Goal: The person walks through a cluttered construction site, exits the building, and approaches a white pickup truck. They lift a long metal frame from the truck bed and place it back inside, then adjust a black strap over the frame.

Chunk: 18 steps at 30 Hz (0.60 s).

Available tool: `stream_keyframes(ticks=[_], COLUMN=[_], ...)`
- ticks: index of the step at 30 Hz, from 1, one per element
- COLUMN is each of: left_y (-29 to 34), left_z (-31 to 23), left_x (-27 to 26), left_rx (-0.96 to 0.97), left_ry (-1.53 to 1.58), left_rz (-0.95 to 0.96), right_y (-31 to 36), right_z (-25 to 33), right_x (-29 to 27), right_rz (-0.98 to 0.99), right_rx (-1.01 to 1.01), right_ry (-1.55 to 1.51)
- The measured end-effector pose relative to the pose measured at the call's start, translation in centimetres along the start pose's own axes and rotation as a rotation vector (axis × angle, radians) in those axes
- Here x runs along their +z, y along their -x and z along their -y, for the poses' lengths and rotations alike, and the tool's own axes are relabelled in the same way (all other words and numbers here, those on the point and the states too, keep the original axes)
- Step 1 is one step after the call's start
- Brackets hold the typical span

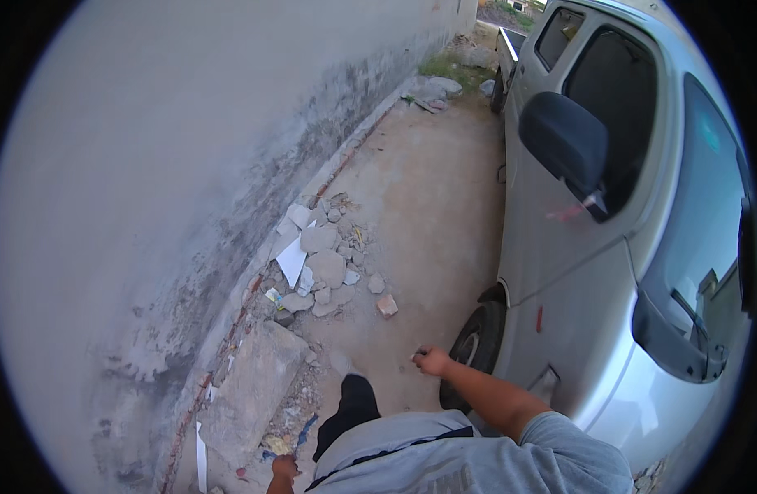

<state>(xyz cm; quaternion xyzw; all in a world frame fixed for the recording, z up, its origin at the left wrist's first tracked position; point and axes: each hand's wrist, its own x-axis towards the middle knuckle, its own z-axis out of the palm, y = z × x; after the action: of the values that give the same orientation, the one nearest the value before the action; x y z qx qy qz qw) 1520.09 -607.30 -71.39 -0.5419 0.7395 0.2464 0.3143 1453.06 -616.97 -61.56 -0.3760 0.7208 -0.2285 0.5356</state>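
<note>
My right hand (433, 361) reaches forward at waist height, beside the front wheel (479, 339) of a silver pickup truck (572, 284). Its fingers are closed around something small, of which only a pale and dark tip shows; I cannot make out its kind. Down at the lower edge, my left hand (285, 468) hangs with its fingers curled. Anything inside it is hidden. Near that hand lie a blue scrap (307, 430) and a large grey concrete slab (255, 387), neither plainly touched by it.
Rubble (325, 267) with a white board piece (292, 262) lies along the stained wall (189, 165) on my left. A broken brick (387, 305) sits ahead. The truck's dark side mirror (564, 140) juts out at right. Stones and grass (457, 74) stand at the passage's far end.
</note>
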Motion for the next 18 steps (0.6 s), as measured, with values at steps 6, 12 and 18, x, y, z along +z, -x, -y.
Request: stream_keyframes(ticks=[6, 12, 18], left_y=[-16.4, -40.5, -56.9], left_z=[1.0, 1.2, -7.8], left_x=[-16.0, -41.7, -70.9], left_rx=[-0.003, 0.369, 0.082], left_ry=[0.192, -0.216, 0.997], left_rz=[0.111, -0.109, -0.492], right_y=[-13.1, -17.4, -30.2], right_z=[-4.9, 2.4, 10.7], right_x=[-8.8, -17.9, -23.7], right_rz=[0.174, 0.145, -0.337], right_rx=[0.075, 0.19, 0.433], right_ry=[1.051, 0.994, -0.24])
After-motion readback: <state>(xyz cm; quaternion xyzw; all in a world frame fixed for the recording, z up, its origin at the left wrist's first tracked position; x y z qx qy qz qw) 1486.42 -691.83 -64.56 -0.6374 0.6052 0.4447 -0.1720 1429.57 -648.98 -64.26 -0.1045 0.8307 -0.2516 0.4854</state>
